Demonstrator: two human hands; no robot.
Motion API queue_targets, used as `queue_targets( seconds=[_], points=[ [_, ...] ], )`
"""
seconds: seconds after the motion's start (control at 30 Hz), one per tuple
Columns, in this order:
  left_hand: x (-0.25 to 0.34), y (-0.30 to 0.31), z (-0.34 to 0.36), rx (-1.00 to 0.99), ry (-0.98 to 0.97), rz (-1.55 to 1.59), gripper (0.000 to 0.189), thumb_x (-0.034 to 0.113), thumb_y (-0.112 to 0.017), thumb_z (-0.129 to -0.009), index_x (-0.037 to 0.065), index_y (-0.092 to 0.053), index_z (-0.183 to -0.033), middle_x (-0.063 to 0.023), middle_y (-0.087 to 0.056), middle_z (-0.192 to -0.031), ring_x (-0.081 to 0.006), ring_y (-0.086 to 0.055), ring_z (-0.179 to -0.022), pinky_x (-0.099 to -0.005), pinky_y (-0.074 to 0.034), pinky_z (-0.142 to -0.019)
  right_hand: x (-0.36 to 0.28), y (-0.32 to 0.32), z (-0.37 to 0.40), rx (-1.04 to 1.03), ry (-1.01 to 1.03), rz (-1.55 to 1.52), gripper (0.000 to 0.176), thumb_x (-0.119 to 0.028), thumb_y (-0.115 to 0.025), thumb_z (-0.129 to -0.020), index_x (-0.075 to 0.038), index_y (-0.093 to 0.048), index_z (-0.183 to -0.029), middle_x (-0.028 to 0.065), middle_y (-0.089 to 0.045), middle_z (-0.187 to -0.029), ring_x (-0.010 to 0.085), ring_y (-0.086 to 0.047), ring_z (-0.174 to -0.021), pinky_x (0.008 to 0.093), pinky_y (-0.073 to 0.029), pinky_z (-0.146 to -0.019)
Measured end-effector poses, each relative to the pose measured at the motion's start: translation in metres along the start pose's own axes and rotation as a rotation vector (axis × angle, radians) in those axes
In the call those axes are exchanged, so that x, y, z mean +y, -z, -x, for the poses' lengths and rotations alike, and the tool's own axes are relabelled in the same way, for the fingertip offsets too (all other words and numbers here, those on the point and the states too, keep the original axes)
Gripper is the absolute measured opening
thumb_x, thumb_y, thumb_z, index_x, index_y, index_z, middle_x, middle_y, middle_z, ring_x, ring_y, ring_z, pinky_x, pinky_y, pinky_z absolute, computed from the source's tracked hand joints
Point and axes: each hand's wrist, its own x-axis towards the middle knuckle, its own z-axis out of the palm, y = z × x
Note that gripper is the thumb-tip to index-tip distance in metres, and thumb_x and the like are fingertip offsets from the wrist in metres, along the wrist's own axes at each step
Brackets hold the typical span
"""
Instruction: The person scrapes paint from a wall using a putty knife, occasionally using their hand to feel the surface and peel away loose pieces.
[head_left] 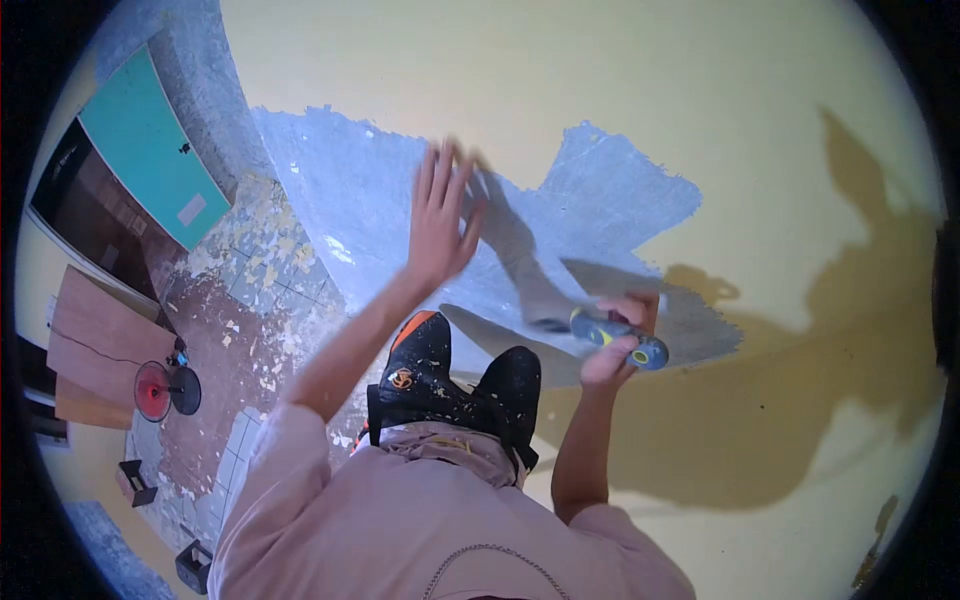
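Note:
My left hand [440, 225] is spread flat with fingers stretched out, over the bare grey patch of the wall [350, 180], fingertips near the torn edge of the yellow paint [600, 60]. In my right hand [612, 365] is a scraper [645, 350] with a grey and yellow handle that has a hole at its butt end. Its dark front end points left across the grey patch and is smeared by motion. Below my hands are my dark boots [420, 355], flecked with paint chips.
Paint flakes [265, 260] litter the tiled floor on the left. A green door [155, 145] stands beside a dark doorway. Farther down are a leaning brown board [100, 330], a fan [153, 390] and small dark stools [135, 483]. My shadow falls on the wall at right.

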Motion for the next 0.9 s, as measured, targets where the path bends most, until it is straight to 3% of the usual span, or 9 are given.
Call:
queue_targets(
  seconds=[0.1,0.23,0.37,0.4,0.53,0.6,0.7,0.83,0.9],
  points=[
    [0.015,0.012,0.14,-0.528,0.564,0.462,0.057,0.02,-0.053,-0.091,-0.003,-0.031,-0.138,-0.0279,-0.025,-0.145,-0.0396,-0.026,-0.135,-0.043,-0.025,-0.11,0.01,0.034,0.057,0.175,-0.531,0.041,0.048,-0.049,-0.043,-0.094,-0.004,-0.058,-0.09,0.0014,-0.046,-0.078,0.0105,-0.046,-0.068,0.0236,-0.04,-0.06],
    [-0.005,0.075,0.275,-1.263,0.038,0.113,0.053,0.033,-0.05,-0.091,0.005,-0.042,-0.135,-0.0226,-0.038,-0.14,-0.036,-0.028,-0.135,-0.0596,-0.019,-0.107,0.006,0.086,0.127,0.119,-1.063,0.235,0.027,-0.028,-0.058,-0.091,-0.002,-0.062,-0.09,0.0058,-0.059,-0.084,0.012,-0.056,-0.073,0.0276,-0.046,-0.061],
    [-0.076,0.066,0.319,-0.876,0.78,-0.342,0.059,0.043,-0.049,-0.09,0.008,-0.041,-0.136,-0.022,-0.031,-0.144,-0.0428,-0.025,-0.134,-0.071,-0.018,-0.1,-0.005,0.099,0.169,0.057,-1.297,0.232,0.018,-0.02,-0.067,-0.085,-0.004,-0.062,-0.092,0.0028,-0.059,-0.079,0.008,-0.056,-0.061,0.0245,-0.045,-0.044],
    [-0.089,0.067,0.303,-0.974,1.014,-0.414,0.062,0.045,-0.049,-0.089,0.007,-0.038,-0.137,-0.0258,-0.026,-0.146,-0.0481,-0.022,-0.134,-0.0687,-0.019,-0.102,-0.011,0.097,0.173,0.04,-1.326,0.238,0.018,-0.02,-0.067,-0.085,-0.004,-0.062,-0.092,0.0028,-0.059,-0.079,0.008,-0.056,-0.061,0.0245,-0.045,-0.044],
    [-0.065,0.056,0.242,-0.896,0.603,-0.202,0.056,0.041,-0.054,-0.087,0.004,-0.046,-0.129,-0.0258,-0.038,-0.138,-0.0427,-0.034,-0.129,-0.0544,-0.029,-0.102,-0.012,0.061,0.143,0.211,-1.26,0.053,0.02,-0.016,-0.069,-0.082,-0.002,-0.062,-0.094,0.0049,-0.06,-0.083,0.0114,-0.058,-0.062,0.0241,-0.051,-0.051],
    [0.001,0.06,0.189,-0.899,0.339,0.343,0.048,0.034,-0.058,-0.085,0.004,-0.052,-0.122,-0.0213,-0.05,-0.128,-0.0399,-0.047,-0.117,-0.0481,-0.035,-0.1,-0.011,0.045,0.131,0.278,-1.249,-0.046,0.025,-0.015,-0.07,-0.081,-0.001,-0.06,-0.1,0.0072,-0.06,-0.086,0.0137,-0.06,-0.062,0.0248,-0.054,-0.054],
    [0.001,0.053,0.236,-1.338,-0.197,0.46,0.046,0.034,-0.056,-0.087,0.009,-0.052,-0.125,-0.0195,-0.048,-0.131,-0.0336,-0.039,-0.129,-0.056,-0.027,-0.105,-0.018,0.023,0.108,0.327,-1.204,-0.103,0.03,-0.014,-0.07,-0.081,0.0,-0.058,-0.105,0.0094,-0.061,-0.087,0.016,-0.062,-0.062,0.0258,-0.055,-0.055],
    [-0.077,0.011,0.297,-1.077,0.066,0.16,0.043,0.032,-0.052,-0.089,0.013,-0.051,-0.127,-0.0184,-0.044,-0.135,-0.0343,-0.035,-0.131,-0.0631,-0.024,-0.104,-0.022,0.028,0.105,0.351,-1.181,-0.145,0.025,-0.008,-0.069,-0.08,0.003,-0.06,-0.101,0.0128,-0.061,-0.088,0.019,-0.064,-0.062,0.0277,-0.057,-0.058],
    [-0.138,-0.032,0.366,-0.966,0.583,-0.639,0.052,0.041,-0.048,-0.091,0.007,-0.046,-0.131,-0.018,-0.045,-0.135,-0.0307,-0.032,-0.134,-0.0605,-0.018,-0.107,-0.012,0.041,0.123,0.347,-1.201,-0.176,0.024,-0.008,-0.068,-0.081,0.003,-0.06,-0.1,0.0132,-0.061,-0.088,0.0195,-0.064,-0.063,0.0282,-0.058,-0.059]
  ],
)
